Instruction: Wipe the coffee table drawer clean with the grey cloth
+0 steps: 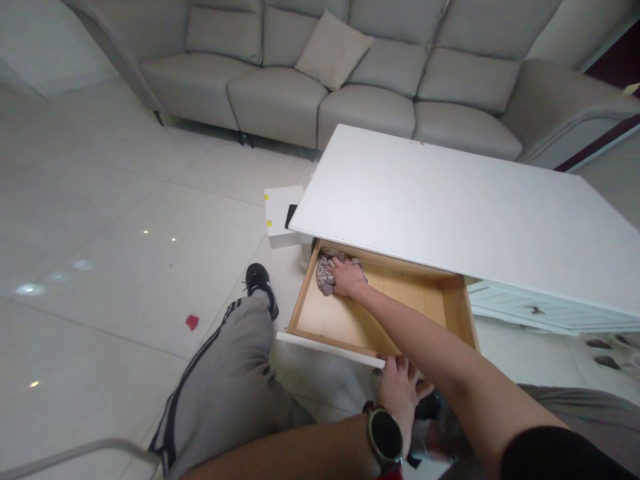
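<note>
A wooden drawer (345,323) is pulled out from the white table (450,207). In its back left corner my right hand (349,279) presses a crumpled patterned cloth (325,277) against the wood, fingers bent over it. My right arm reaches across the drawer. My left hand (397,387), with a watch (385,437) on the wrist, grips the top edge of the drawer's white front panel (330,350). Part of the left fingers lies hidden under my right arm.
A grey sofa (280,97) with a beige cushion (334,50) stands behind the table. A white box (283,233) with a dark flat object on it sits left of the table. A red scrap (192,322) lies on the tiled floor. A second drawer (520,307) is closed.
</note>
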The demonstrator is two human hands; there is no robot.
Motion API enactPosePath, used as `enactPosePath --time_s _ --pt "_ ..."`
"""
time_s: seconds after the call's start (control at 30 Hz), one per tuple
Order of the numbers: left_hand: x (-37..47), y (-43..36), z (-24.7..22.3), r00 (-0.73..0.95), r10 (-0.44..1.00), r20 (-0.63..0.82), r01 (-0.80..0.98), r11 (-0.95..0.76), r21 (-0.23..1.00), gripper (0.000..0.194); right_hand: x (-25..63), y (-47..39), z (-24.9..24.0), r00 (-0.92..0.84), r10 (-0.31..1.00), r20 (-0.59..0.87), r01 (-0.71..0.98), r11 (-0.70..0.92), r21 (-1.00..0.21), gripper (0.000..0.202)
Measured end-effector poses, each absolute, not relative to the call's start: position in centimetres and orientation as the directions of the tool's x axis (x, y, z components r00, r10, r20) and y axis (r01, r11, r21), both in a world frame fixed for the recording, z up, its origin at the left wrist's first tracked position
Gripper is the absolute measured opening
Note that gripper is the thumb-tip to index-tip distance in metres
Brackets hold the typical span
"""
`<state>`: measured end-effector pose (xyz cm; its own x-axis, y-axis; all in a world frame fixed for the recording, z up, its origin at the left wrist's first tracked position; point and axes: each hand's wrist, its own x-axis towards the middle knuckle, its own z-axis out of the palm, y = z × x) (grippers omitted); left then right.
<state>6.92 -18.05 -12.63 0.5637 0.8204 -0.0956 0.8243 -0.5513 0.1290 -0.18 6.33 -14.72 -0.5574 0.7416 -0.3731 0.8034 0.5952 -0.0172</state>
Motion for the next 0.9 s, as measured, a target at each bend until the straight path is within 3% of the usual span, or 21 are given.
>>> enactPosePath --time_s 0.27,0.4,0.6,0.77,0.9 --pt "6.9 -18.2 -12.9 0.561 0.824 -0.075 0.827 -0.553 0.102 0.035 -1.2 3.6 -15.2 -0.674 0.64 -0.369 0.698 0.715 -0.034 0.067" --pt "6.4 -18.0 -12.2 0.571 0.814 -0.105 0.82 -0.559 0.125 0.04 1.1 2.8 -15.1 -0.766 0.536 -0.353 0.604 0.789 -0.113 0.069" --pt "6.4 -17.6 -11.8 0.57 0.807 -0.154 0.82 -0.547 0.171 0.053 8.4 4.7 -15.5 -0.574 0.742 -0.345 0.808 0.582 -0.094 0.081" --pt "6.6 -17.6 -12.1 0.545 0.83 -0.114 0.835 -0.527 0.156 0.055 16.7 4.6 -16.5 -0.521 0.776 -0.356 0.838 0.545 -0.038 0.088" --pt "6.5 -17.5 -12.2 0.559 0.827 -0.059 0.824 -0.546 0.149 0.052 23.1 3.8 -16.9 -0.369 0.848 -0.38 0.903 0.424 0.07 0.085"
